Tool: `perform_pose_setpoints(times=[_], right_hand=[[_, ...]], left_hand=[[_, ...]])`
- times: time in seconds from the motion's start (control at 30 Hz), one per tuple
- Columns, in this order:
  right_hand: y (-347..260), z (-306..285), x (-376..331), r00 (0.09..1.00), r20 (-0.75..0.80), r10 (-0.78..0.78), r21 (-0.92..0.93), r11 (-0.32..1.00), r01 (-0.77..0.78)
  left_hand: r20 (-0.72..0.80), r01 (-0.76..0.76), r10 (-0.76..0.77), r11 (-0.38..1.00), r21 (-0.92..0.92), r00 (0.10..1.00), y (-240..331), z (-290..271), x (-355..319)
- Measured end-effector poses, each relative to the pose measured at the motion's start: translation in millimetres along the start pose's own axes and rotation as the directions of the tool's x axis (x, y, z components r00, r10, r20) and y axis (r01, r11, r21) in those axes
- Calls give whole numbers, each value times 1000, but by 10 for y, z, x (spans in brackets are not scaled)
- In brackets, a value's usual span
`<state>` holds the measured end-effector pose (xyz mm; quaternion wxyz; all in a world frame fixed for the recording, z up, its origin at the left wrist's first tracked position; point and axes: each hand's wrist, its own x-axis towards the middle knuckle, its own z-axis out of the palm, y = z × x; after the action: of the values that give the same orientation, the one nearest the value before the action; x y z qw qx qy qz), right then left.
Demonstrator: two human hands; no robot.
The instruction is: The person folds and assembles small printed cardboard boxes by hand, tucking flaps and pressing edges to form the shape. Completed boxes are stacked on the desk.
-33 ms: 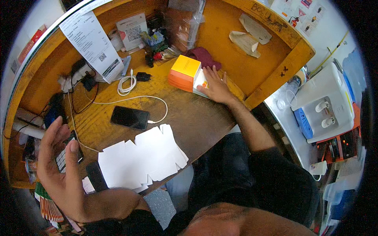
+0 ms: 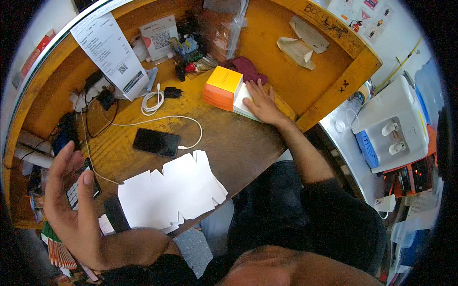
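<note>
My right hand [image 2: 264, 103] reaches across the desk and lies with stretched fingers on a white-topped flat stack [image 2: 240, 97]. Against that stack stands a yellow and orange box-shaped block [image 2: 223, 86]; whether it is one box or several stacked cards I cannot tell. At the left, my left hand [image 2: 76, 205] is raised above the desk edge, thumb and fingers apart, holding nothing. Nearest to it are a keypad device [image 2: 73, 194], partly hidden behind the fingers, and a dark flat object [image 2: 116, 213]. Flat white die-cut card sheets [image 2: 174, 190] lie overlapped in front of me.
A dark phone [image 2: 156, 142] is plugged into a white cable [image 2: 201, 128]. Beyond it sit a black charger [image 2: 172, 92] and a maroon cloth [image 2: 245, 70]. A long paper slip [image 2: 112, 55] hangs at the back left. A water dispenser [image 2: 396, 126] stands at the right.
My right thumb has shifted slightly over the white stack, and the small orange mark beside it no longer shows. My left hand stays nearly still.
</note>
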<state>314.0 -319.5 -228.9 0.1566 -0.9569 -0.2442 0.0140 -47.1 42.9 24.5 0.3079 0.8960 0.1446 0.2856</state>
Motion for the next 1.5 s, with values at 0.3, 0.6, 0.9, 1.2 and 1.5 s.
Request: perform_pose_setpoints(times=[0.3,0.6,0.9,1.2,1.5], right_hand=[[-186,46,104,999,-28,-38,-240,970,30],[12,34,121,967,-65,-245,-164,959,232],[231,-58,184,962,-22,-274,148,950,274],[215,11,238,976,-2,-219,-72,973,219],[146,-16,228,985,46,-168,-128,977,173]], left_hand=[[4,-3,3,999,47,1000,-24,-10,-7],[-23,-16,16,1000,9,1000,-87,120,44],[12,-33,32,996,80,999,-110,133,79],[13,-66,64,987,146,998,-115,134,62],[44,-26,22,995,91,999,-94,130,38]])
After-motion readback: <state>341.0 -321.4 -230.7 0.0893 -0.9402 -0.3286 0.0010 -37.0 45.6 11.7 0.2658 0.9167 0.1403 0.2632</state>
